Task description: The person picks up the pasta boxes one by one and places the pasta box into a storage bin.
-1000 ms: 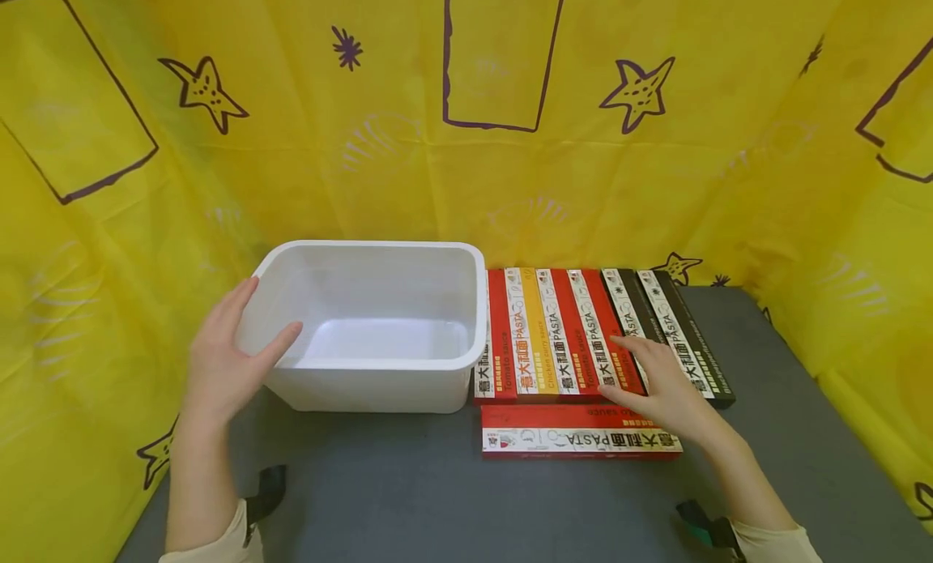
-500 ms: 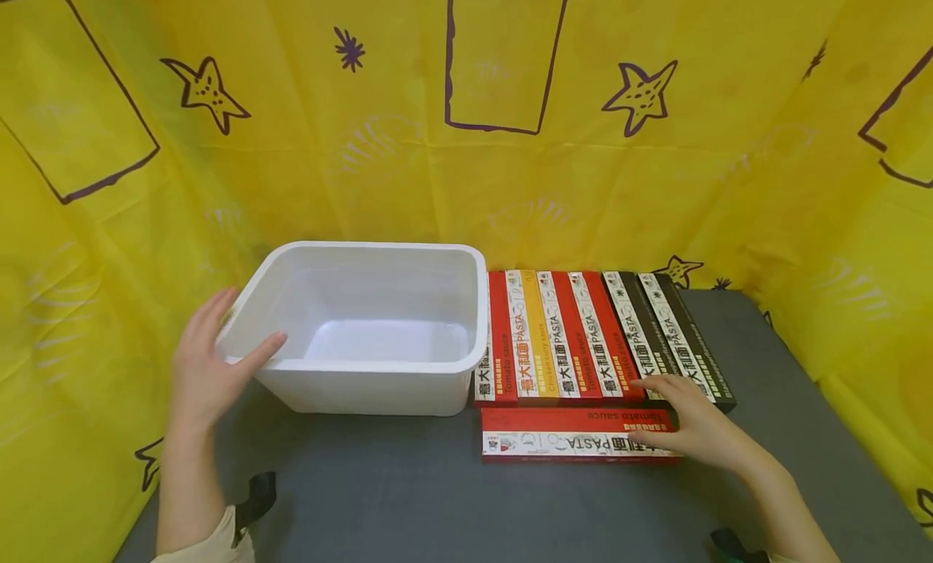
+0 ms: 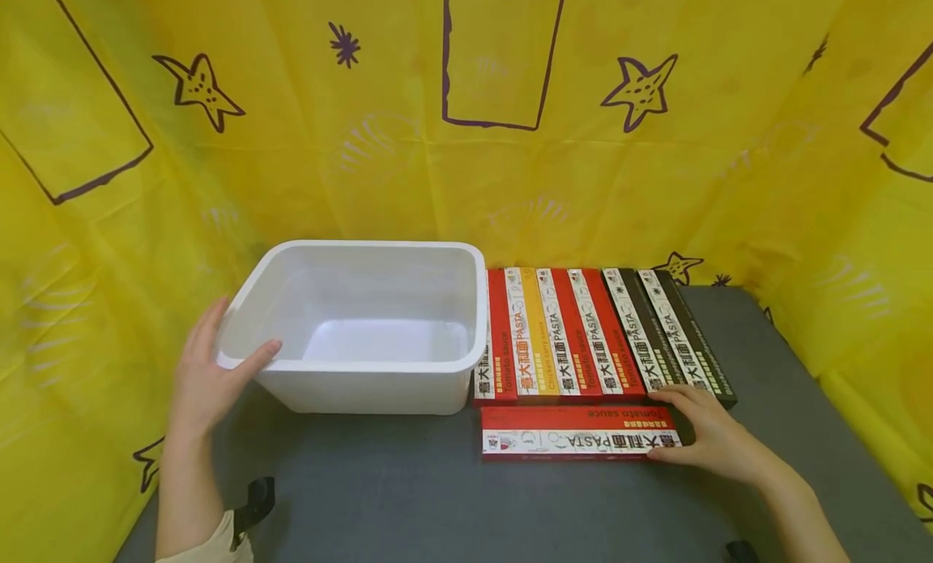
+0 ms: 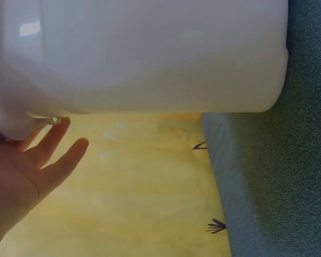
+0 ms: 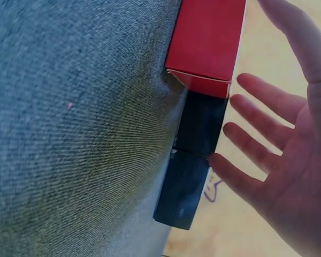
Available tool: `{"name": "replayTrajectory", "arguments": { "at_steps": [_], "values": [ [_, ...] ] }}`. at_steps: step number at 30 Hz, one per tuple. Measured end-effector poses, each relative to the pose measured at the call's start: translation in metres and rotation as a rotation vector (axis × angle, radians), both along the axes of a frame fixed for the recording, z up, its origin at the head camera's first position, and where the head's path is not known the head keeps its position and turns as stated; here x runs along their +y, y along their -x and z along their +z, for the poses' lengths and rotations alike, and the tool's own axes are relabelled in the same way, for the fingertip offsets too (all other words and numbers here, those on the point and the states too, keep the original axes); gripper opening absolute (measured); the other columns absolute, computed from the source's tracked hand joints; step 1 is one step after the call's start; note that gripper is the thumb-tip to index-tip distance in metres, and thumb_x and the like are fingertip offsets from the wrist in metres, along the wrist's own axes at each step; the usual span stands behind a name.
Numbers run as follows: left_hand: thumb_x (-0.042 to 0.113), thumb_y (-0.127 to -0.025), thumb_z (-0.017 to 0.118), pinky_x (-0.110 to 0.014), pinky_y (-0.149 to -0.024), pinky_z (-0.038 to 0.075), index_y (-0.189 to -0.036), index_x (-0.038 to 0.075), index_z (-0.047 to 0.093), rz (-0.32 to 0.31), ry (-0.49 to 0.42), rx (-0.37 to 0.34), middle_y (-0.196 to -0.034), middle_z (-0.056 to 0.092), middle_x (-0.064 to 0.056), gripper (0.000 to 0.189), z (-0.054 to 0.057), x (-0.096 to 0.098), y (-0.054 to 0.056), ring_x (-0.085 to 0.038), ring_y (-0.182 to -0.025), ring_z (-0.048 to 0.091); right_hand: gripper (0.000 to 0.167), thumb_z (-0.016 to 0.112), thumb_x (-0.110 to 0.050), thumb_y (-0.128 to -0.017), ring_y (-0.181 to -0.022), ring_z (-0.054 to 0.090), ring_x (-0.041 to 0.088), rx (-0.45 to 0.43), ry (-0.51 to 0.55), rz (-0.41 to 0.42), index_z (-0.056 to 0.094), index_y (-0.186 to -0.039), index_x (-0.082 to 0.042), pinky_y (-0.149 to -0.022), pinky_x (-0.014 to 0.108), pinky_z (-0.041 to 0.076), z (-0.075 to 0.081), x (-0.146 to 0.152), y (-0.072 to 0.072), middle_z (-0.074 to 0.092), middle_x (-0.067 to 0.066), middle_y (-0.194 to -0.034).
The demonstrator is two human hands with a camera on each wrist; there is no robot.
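Observation:
A white plastic bin (image 3: 364, 389) stands on the dark grey table. At its near left corner is my left hand (image 3: 215, 377), thumb over the rim and fingers outside. In the left wrist view these fingers (image 4: 64, 163) lie nearly straight beside the bin wall (image 4: 160, 59). A red tomato sauce pasta box (image 3: 568, 433) lies crosswise in front of a row of boxes. My right hand (image 3: 717, 437) straddles its right end, thumb on the near side. In the right wrist view the fingers (image 5: 262, 115) are spread, just apart from the red box (image 5: 208, 40).
Several pasta boxes lie side by side right of the bin: red (image 3: 503, 344), yellow (image 3: 535, 328) and black (image 3: 688, 336). The left one is partly hidden by the bin's rim. A yellow patterned cloth (image 3: 394, 125) closes off the back and sides.
My right hand has moved from above the row towards me and right, down to the crosswise box's end. My left hand has shifted slightly left and down at the bin's corner.

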State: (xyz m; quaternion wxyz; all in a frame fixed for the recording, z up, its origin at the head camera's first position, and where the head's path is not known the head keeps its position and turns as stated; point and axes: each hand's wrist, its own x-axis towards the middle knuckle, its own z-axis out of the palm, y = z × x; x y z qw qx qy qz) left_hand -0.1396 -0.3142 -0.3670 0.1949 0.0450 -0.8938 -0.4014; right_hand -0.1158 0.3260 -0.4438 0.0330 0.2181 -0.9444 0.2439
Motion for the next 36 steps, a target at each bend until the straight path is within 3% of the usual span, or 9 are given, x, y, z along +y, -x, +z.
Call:
{"name": "replayTrajectory", "arguments": {
  "at_steps": [9, 16, 26, 31, 36],
  "values": [
    [0.033, -0.086, 0.07, -0.073, -0.102, 0.022, -0.157, 0.017, 0.022, -0.022, -0.025, -0.036, -0.158, 0.023, -0.019, 0.087, 0.001, 0.0, -0.001, -0.05, -0.131, 0.028, 0.076, 0.088, -0.046, -0.064, -0.113, 0.043, 0.034, 0.007, -0.026, -0.003, 0.061, -0.123, -0.007, -0.084, 0.058, 0.041, -0.003, 0.001, 0.002, 0.052, 0.014, -0.123],
    [0.031, -0.086, 0.071, -0.073, -0.102, 0.022, -0.156, 0.017, 0.025, -0.026, -0.063, -0.033, -0.159, 0.022, -0.015, 0.085, 0.0, 0.001, -0.001, -0.047, -0.131, 0.028, 0.083, 0.085, -0.049, -0.067, -0.114, 0.046, 0.037, -0.088, -0.027, -0.012, 0.054, -0.131, -0.006, -0.086, 0.06, 0.043, -0.005, 0.001, 0.0, 0.053, 0.018, -0.126],
    [0.026, -0.085, 0.073, -0.064, -0.108, 0.021, -0.154, 0.019, 0.032, 0.009, -0.147, 0.003, -0.157, 0.027, -0.01, 0.081, -0.004, 0.006, 0.0, -0.038, -0.136, 0.027, 0.081, 0.087, -0.046, -0.067, -0.104, 0.053, 0.022, -0.063, -0.039, 0.015, 0.054, -0.128, -0.004, -0.082, 0.04, 0.045, -0.015, -0.001, 0.005, 0.058, 0.01, -0.12],
    [0.028, -0.085, 0.072, -0.066, -0.108, 0.019, -0.154, 0.021, 0.031, 0.021, -0.165, -0.01, -0.158, 0.026, -0.008, 0.081, -0.004, 0.006, 0.002, -0.037, -0.137, 0.026, 0.079, 0.087, -0.047, -0.065, -0.1, 0.054, 0.019, -0.047, -0.034, 0.023, 0.056, -0.124, -0.005, -0.081, 0.038, 0.046, -0.017, 0.0, 0.007, 0.059, 0.006, -0.117],
    [0.029, -0.085, 0.072, -0.068, -0.108, 0.019, -0.154, 0.021, 0.03, 0.019, -0.171, -0.018, -0.159, 0.024, -0.008, 0.081, -0.004, 0.007, 0.002, -0.038, -0.137, 0.026, 0.079, 0.087, -0.05, -0.064, -0.098, 0.055, 0.017, -0.094, -0.026, 0.013, 0.056, -0.121, -0.006, -0.079, 0.038, 0.048, -0.017, 0.002, 0.005, 0.059, 0.004, -0.114]
  ]
}}
